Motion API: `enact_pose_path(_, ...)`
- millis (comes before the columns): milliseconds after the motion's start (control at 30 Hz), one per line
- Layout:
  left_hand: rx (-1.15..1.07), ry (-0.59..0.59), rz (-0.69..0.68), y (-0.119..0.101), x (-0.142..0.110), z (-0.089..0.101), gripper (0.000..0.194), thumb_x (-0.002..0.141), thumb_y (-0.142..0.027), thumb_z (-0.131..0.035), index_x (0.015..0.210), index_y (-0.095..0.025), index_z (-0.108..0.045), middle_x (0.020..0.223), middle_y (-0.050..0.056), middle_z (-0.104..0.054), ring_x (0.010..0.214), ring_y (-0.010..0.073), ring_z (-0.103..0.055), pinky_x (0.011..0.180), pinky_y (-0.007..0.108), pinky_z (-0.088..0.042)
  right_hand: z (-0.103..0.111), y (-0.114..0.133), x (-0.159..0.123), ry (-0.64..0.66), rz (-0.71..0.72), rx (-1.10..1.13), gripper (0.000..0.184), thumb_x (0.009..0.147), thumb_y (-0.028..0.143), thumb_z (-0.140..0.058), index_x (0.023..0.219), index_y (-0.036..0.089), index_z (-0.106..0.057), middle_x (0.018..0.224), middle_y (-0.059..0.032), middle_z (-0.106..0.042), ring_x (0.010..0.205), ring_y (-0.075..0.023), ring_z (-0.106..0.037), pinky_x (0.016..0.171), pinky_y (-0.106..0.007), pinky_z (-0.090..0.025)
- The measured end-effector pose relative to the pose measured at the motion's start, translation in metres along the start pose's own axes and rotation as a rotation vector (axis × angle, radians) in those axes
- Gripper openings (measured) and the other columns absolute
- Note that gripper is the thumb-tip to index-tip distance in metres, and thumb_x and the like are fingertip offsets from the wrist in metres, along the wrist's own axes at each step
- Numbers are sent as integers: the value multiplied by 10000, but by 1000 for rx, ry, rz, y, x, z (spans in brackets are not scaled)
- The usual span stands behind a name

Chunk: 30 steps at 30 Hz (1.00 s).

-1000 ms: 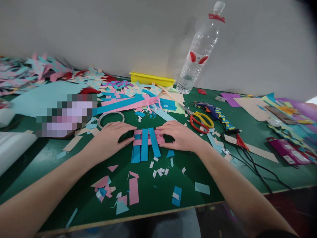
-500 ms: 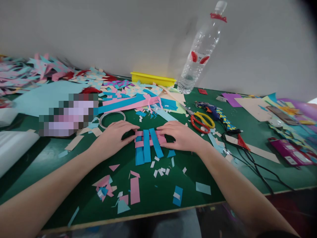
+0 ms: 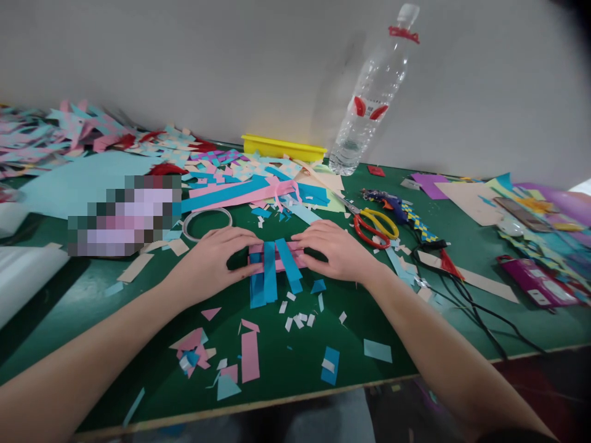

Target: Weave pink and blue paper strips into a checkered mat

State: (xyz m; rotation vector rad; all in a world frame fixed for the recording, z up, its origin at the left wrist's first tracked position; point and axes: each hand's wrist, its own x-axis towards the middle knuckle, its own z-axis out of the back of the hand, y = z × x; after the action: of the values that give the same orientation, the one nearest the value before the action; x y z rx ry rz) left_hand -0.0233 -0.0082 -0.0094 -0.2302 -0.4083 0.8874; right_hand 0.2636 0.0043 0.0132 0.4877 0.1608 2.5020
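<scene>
Grey wall [image 3: 207, 74] backs a green table [image 3: 152, 363] strewn with paper. At far left lies a white roll [image 3: 28, 280], then a pixelated item [image 3: 129, 215] that I cannot make out, and a clear ring [image 3: 207, 210]. Next, the left hand [image 3: 215, 255] pinches the left end of the weave [image 3: 270, 274] between thumb and fingers. It lies at mid-table: upright blue strips crossed by pink strips [image 3: 279, 265]. The right hand [image 3: 335, 252] pinches the other end. Compared with half a second ago, the left thumb reaches further over the pink and the bands look tilted and narrower; the blue tails splay loosely below. That suggests the ends are firmly held while the free tails can slip out of line. White scraps [image 3: 300, 319] lie near. Rightward stand a bottle [image 3: 364, 104], then scissors [image 3: 354, 209] and a purple packet [image 3: 535, 283].
</scene>
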Motion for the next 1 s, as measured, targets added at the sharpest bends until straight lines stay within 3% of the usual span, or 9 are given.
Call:
enact_pose_path(167, -25, 17, -19, 2, 0, -2, 561, 878, -651, -538, 1221, -216, -627, 1251, 88, -648, 1162, 297, -583, 998, 467, -453, -1, 7, 3, -109, 41, -28, 265, 977, 290, -481, 1074, 165, -694, 1126, -68, -734, 1043, -209, -650, 1020, -422, -441)
enact_pose_path(500, -30, 75, -20, 5, 0, -3, 462, 912, -596, -531, 1184, -241, -647, 1263, 68, -633, 1169, 274, -571, 1019, 473, -435, -2, 4, -2, 160, -108, 77, 509, 875, 351, -595, 1335, 137, -547, 1390, -131, -575, 1290, -275, -516, 1068, -442, -444)
enact_pose_path(700, -20, 85, -42, 2, 1, -1, 454, 918, -597, -517, 1175, -254, -668, 1283, 70, -627, 1179, 280, -567, 1023, 490, -435, -4, 0, -2, 182, -54, 55, 491, 919, 441, -554, 1315, 151, -586, 1405, -105, -572, 1318, -272, -492, 1116, -454, -400)
enact_pose_path(1000, -4, 104, -44, 0, 1, 2, 472, 923, -600, -505, 1186, -245, -670, 1285, 76, -624, 1183, 282, -563, 1018, 484, -439, -3, -2, -1, 177, -42, 60, 533, 925, 482, -546, 1338, 147, -571, 1402, -108, -574, 1312, -264, -502, 1105, -434, -421)
